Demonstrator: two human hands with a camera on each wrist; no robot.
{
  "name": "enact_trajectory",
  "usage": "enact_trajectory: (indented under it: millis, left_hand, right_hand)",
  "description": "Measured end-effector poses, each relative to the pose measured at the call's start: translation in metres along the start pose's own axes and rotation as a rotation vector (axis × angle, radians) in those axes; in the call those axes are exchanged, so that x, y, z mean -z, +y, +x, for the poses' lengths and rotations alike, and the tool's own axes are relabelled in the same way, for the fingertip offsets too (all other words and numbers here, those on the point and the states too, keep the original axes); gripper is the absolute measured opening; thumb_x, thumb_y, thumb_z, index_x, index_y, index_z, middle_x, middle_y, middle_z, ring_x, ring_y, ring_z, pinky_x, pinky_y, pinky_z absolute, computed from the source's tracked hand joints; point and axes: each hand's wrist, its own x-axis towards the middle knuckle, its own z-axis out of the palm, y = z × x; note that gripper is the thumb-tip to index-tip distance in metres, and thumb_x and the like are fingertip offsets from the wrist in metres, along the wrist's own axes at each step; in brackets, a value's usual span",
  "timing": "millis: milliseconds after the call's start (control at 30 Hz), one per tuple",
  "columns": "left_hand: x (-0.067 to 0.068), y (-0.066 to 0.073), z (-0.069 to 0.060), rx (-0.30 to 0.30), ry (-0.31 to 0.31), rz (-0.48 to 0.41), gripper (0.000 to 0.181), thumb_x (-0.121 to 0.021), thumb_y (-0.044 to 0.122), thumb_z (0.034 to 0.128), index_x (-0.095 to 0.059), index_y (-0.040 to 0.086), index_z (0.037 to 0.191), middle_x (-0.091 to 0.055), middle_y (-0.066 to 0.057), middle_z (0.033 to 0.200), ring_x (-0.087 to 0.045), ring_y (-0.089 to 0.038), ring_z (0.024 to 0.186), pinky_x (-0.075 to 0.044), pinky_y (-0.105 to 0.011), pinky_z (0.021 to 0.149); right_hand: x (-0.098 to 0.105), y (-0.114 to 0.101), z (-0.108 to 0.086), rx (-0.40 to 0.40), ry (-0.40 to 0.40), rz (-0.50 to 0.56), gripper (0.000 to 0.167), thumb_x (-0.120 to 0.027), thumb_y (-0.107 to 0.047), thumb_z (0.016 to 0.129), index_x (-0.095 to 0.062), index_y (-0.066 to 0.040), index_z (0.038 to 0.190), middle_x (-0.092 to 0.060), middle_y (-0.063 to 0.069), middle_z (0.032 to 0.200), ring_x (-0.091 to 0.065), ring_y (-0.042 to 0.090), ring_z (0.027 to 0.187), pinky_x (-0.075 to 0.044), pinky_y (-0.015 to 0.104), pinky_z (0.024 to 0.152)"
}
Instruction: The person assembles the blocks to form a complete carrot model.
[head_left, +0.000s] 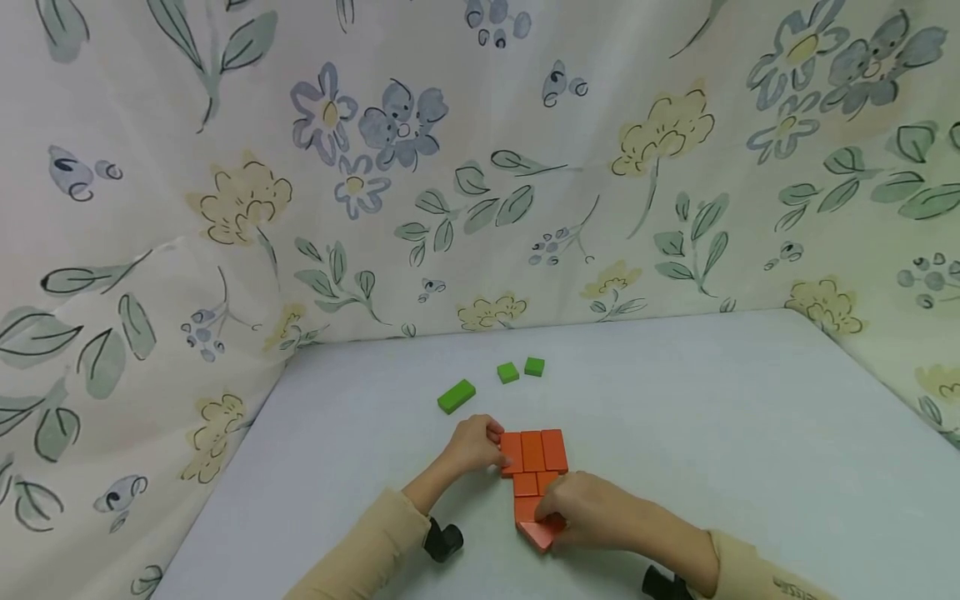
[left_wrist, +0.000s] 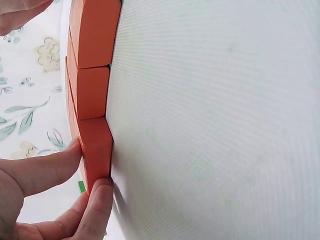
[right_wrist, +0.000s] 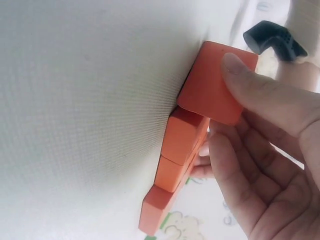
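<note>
Orange-red blocks (head_left: 532, 451) lie side by side on the white table, three upright ones in the far row and smaller ones nearer. My left hand (head_left: 474, 444) pinches the leftmost far block (left_wrist: 96, 150) between thumb and fingers. At the near end, my right hand (head_left: 596, 510) holds a block with a slanted edge (head_left: 537, 534), its thumb on one face of that block (right_wrist: 207, 82) in the right wrist view. This block touches the row or lies very close to it; the fingers hide part of the contact.
Beyond the orange blocks lie a long green block (head_left: 457, 397) and two small green blocks (head_left: 507, 372). A flowered cloth (head_left: 480, 192) hangs behind and beside the white table (head_left: 712, 417). Dark wrist cameras (head_left: 443, 540) are strapped to both wrists.
</note>
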Motion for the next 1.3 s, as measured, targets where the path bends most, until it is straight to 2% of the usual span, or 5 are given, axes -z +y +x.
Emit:
enact_trajectory:
  millis: [567,767,1000,1133,1300]
  left_hand:
    - [0.0,-0.002,0.002,-0.005,-0.011,0.019,0.038,-0.085,0.003,0.0707,-0.064,-0.006,0.101,-0.062,-0.008,0.088,-0.056,-0.019,0.078,-0.05,-0.032,0.072]
    - [-0.001,-0.001,0.002,0.015,-0.009,0.01,0.037,-0.084,0.002,0.0707,-0.063,-0.006,0.101,-0.061,-0.009,0.088,-0.057,-0.02,0.078,-0.05,-0.033,0.072]
    - [-0.002,-0.001,0.001,0.021,0.001,-0.009,0.037,-0.084,0.0,0.0704,-0.063,-0.005,0.1,-0.061,-0.009,0.088,-0.057,-0.02,0.078,-0.051,-0.033,0.071]
    - [-0.003,-0.001,0.001,0.028,0.007,-0.017,0.039,-0.084,0.0,0.0708,-0.061,-0.006,0.102,-0.06,-0.008,0.089,-0.057,-0.02,0.079,-0.051,-0.034,0.072]
    - [-0.003,-0.002,0.0,0.039,0.013,-0.018,0.038,-0.084,0.0,0.0708,-0.061,-0.005,0.1,-0.061,-0.008,0.088,-0.057,-0.021,0.079,-0.051,-0.034,0.071]
  right_hand:
    - [0.001,0.002,0.002,-0.014,0.004,0.013,0.019,-0.084,-0.007,0.074,-0.074,-0.009,0.09,-0.059,-0.013,0.077,-0.045,-0.002,0.068,-0.044,0.014,0.064]
    - [0.008,0.004,0.0,-0.029,-0.065,0.031,0.026,-0.084,-0.007,0.073,-0.074,-0.009,0.097,-0.063,-0.012,0.085,-0.05,-0.001,0.074,-0.048,0.017,0.072]
    - [0.033,0.009,-0.002,-0.117,-0.139,0.112,0.035,-0.084,-0.002,0.071,-0.073,-0.007,0.104,-0.066,-0.01,0.095,-0.055,0.003,0.08,-0.049,0.021,0.074]
    - [0.048,0.019,0.005,-0.131,-0.112,0.116,0.034,-0.083,-0.001,0.072,-0.072,-0.004,0.103,-0.067,-0.005,0.092,-0.057,0.009,0.082,-0.051,0.025,0.074]
    - [0.059,0.042,0.025,-0.119,-0.027,0.079,0.024,-0.078,0.0,0.078,-0.072,-0.001,0.102,-0.068,0.001,0.091,-0.06,0.014,0.082,-0.053,0.028,0.073]
